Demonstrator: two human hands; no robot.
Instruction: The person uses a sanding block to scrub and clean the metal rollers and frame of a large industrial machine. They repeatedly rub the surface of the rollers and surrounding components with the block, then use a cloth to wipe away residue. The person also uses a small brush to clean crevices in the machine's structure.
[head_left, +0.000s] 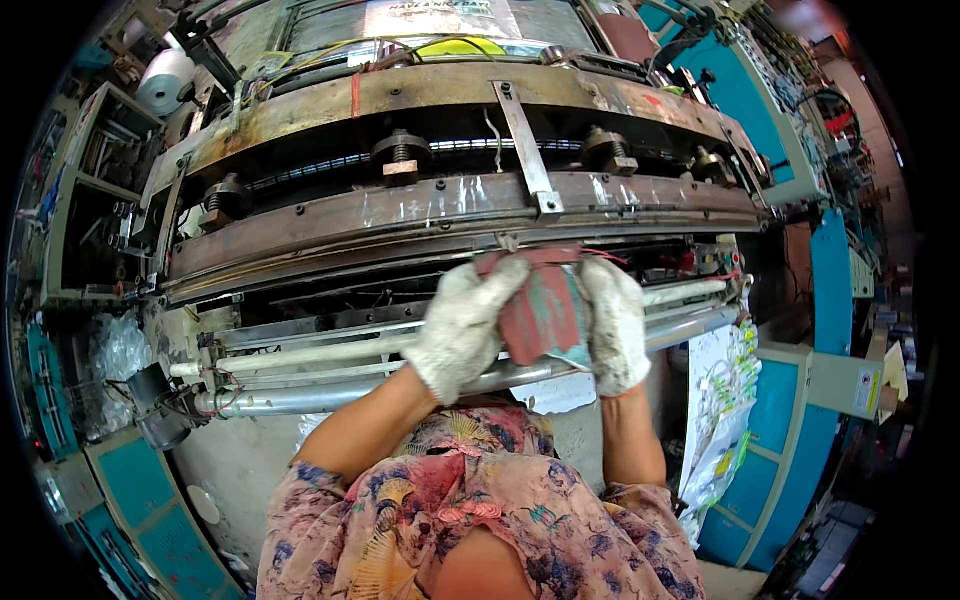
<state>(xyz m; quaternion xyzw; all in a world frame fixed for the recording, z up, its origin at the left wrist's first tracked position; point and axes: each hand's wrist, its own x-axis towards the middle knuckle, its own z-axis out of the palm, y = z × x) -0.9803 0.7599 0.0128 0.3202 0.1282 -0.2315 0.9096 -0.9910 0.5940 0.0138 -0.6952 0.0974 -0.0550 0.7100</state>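
A flexible reddish-brown sheet with worn grey-green patches [540, 315] hangs between my two hands, just in front of the machine's long metal bar [400, 208]. My left hand [462, 322], in a white knitted work glove, pinches its upper left side, with the thumb over the front. On the other side my right hand [614, 322], gloved alike, grips the right edge, where a paler bluish layer shows. The sheet's upper edge reaches close to the lower edge of the bar; I cannot tell whether they touch. Fingers behind the sheet are hidden.
Below the sheet run pale and silvery rollers [300, 398]. Springs with bolts [400, 160] line the opening behind the bar. Printed plastic bags [715, 400] hang at the right beside a blue-and-cream cabinet [780, 410]. A white film roll [167, 82] is far left.
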